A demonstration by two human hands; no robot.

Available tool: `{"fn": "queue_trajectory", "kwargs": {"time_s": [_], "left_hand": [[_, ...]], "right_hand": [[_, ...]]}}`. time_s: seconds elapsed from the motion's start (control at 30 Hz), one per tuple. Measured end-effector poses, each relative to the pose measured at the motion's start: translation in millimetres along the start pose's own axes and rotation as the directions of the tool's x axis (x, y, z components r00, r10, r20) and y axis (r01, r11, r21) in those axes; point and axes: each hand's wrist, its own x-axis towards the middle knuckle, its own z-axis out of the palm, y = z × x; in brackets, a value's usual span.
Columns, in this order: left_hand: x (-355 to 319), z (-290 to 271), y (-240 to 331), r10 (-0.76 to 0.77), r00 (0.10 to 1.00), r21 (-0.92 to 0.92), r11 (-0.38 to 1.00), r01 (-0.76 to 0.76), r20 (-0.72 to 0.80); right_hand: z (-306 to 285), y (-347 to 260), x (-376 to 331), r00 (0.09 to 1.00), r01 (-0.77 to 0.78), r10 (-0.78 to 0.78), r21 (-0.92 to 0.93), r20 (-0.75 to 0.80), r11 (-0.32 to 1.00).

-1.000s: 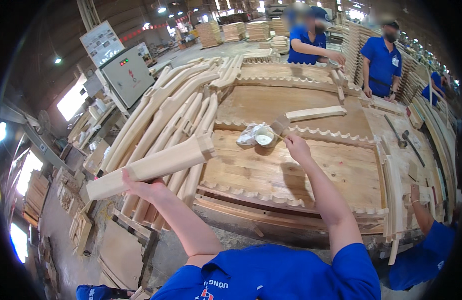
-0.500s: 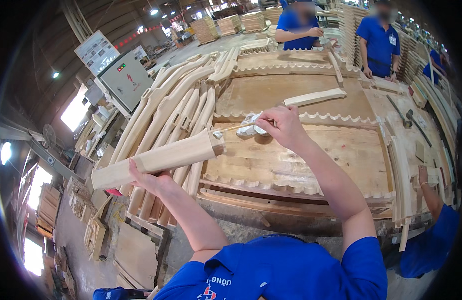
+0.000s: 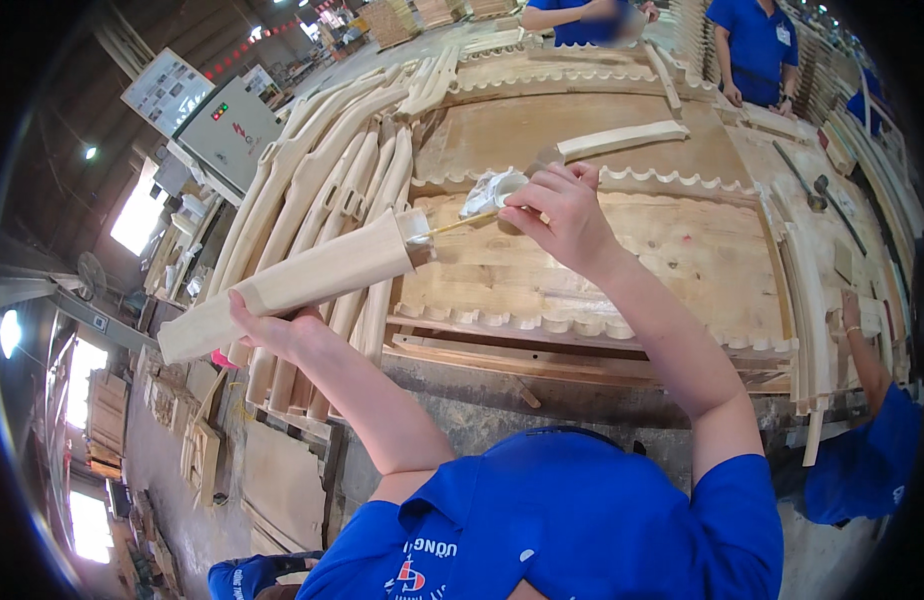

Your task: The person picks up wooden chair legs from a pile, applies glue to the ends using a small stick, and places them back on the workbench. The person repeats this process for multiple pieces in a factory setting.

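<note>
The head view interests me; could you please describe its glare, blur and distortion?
Head view: bright openings at left are washed out white; head view: a blurred patch partly covers a co-worker at top; head view: corners are black, fisheye bending shows, yet the wooden piece looks fairly sharp.

I count one wooden piece (image 3: 302, 278) in my left fingers (image 3: 307, 315), one thin stick (image 3: 460, 226) in my right fingers (image 3: 530, 197), one white cup (image 3: 509, 187) beside those, one wooden length (image 3: 624, 140) beyond them, and two hammers (image 3: 816, 202) to their right.
</note>
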Motion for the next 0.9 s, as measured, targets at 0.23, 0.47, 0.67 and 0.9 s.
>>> {"fn": "queue_trajectory", "kwargs": {"time_s": [0.23, 0.47, 0.67, 0.9], "left_hand": [[18, -7, 4, -0.069, 0.998, 0.021, 0.997, 0.069, 0.008], [13, -4, 0, -0.085, 0.996, 0.054, 0.995, 0.084, 0.023], [6, 0, 0, -0.083, 0.996, 0.099, 0.991, 0.086, -0.036], [13, -4, 3, -0.081, 0.996, 0.1, 0.991, 0.083, -0.027]], "right_hand": [[-11, 9, -6, 0.989, -0.105, 0.1, 0.044, 0.112, 0.993], [16, 4, 1, 0.993, -0.111, 0.113, -0.043, 0.03, 0.993], [12, 3, -13, 0.997, -0.063, 0.066, -0.056, 0.043, 0.996], [-4, 10, -27, 0.959, -0.17, 0.164, 0.009, 0.231, 0.985]]}}
